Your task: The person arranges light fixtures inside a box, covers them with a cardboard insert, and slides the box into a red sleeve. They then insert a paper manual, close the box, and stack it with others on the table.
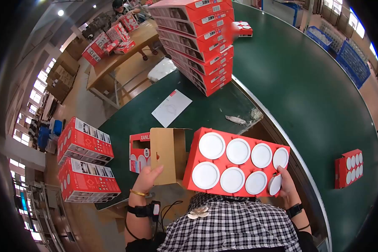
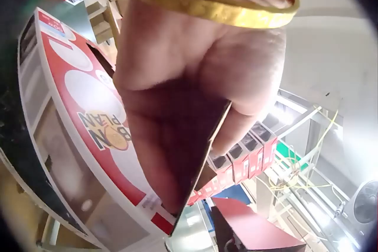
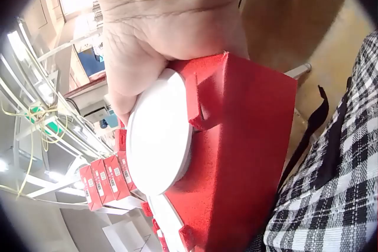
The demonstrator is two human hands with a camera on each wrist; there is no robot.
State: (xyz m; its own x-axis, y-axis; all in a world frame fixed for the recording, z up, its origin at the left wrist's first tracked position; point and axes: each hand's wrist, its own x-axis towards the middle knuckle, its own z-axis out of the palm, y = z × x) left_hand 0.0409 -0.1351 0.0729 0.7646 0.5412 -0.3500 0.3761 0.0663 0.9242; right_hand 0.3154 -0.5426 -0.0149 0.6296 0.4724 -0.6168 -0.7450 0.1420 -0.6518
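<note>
My left hand [image 1: 147,179] grips the open end of a red and white printed carton [image 1: 134,153], with a brown cardboard flap [image 1: 163,147] between thumb and fingers. In the left wrist view the flap's edge runs past the thumb, and the printed carton side [image 2: 65,128] lies beside the fingers. To the right, my right hand [image 1: 287,185] holds the end of a red cardboard tray [image 1: 190,157] with two rows of round white discs. One corner disc [image 1: 275,185] stands tilted beside the fingers. In the right wrist view, the thumb lies along a white disc [image 3: 159,134].
A tall stack of red boxes [image 1: 216,50] stands at the green table's far end, near a white leaflet [image 1: 171,108]. Two red boxes [image 1: 90,180] are at left. Another disc tray [image 1: 349,170] lies on the green surface [image 1: 290,84] at right. A person [image 1: 119,10] is far behind.
</note>
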